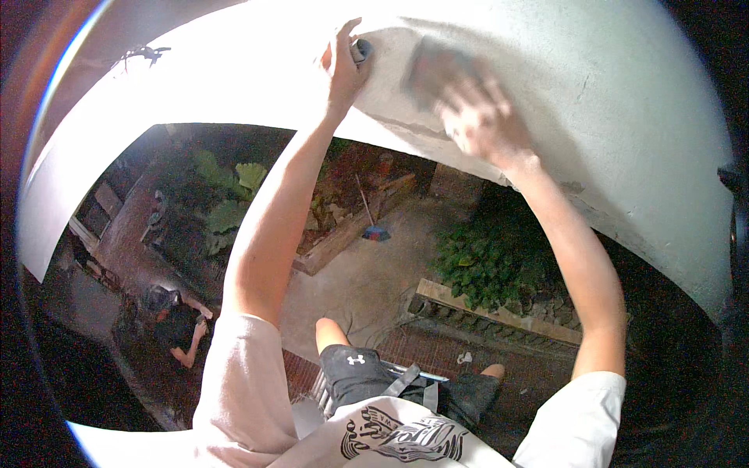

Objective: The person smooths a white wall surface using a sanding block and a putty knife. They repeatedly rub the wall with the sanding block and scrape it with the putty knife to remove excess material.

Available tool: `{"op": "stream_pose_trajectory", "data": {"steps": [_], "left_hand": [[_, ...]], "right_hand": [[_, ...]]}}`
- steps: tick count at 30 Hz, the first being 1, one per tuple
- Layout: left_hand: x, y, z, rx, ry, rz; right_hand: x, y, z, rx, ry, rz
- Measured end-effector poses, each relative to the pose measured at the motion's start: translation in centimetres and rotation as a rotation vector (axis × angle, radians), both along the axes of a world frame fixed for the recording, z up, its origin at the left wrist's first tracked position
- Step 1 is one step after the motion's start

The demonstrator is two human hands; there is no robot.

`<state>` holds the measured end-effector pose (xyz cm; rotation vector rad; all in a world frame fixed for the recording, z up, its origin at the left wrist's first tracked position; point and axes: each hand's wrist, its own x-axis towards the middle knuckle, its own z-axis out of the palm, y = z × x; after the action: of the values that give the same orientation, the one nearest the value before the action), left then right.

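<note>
Both my arms are raised to a pale plastered wall (624, 101). My left hand (343, 70) is closed around a small round thing with a dark, bluish end (360, 51), held close to the wall; its kind is unclear. To the right, my right hand (485, 121) is smeared by motion. Its fingers press a dark, flat, roughly square pad (431, 69) against the wall, and the pad is blurred too. Around my left hand the wall is glaringly bright, while shadows of my right hand and forearm fall on the right part.
Cracks and chips run along the wall's lower edge (576, 188). Far below are leafy plants (488, 261), a low planter edge (499, 313) and a blue-headed broom (376, 233). A crouching person (178, 324) is at lower left. Ladder-like metal parts (320, 390) show beside my legs.
</note>
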<state>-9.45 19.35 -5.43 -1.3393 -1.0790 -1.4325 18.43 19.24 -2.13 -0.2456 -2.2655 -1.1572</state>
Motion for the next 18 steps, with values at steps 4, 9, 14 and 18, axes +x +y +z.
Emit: {"op": "stream_pose_trajectory", "data": {"steps": [4,9,14,18], "left_hand": [[0.6,-0.4,0.2,-0.009,0.045,0.026],[0.9,-1.2,0.6,-0.096,0.093,-0.165],[1.5,-2.7,1.1,-0.109,0.201,-0.229],[2.9,-4.1,2.5,-0.08,0.217,-0.324]], "right_hand": [[0.2,-0.2,0.3,-0.016,-0.034,-0.072],[0.5,0.5,-0.5,0.078,0.105,-0.231],[0.5,0.8,-2.7,0.037,-0.239,0.333],[1.0,0.1,-2.3,0.049,-0.207,0.286]]}}
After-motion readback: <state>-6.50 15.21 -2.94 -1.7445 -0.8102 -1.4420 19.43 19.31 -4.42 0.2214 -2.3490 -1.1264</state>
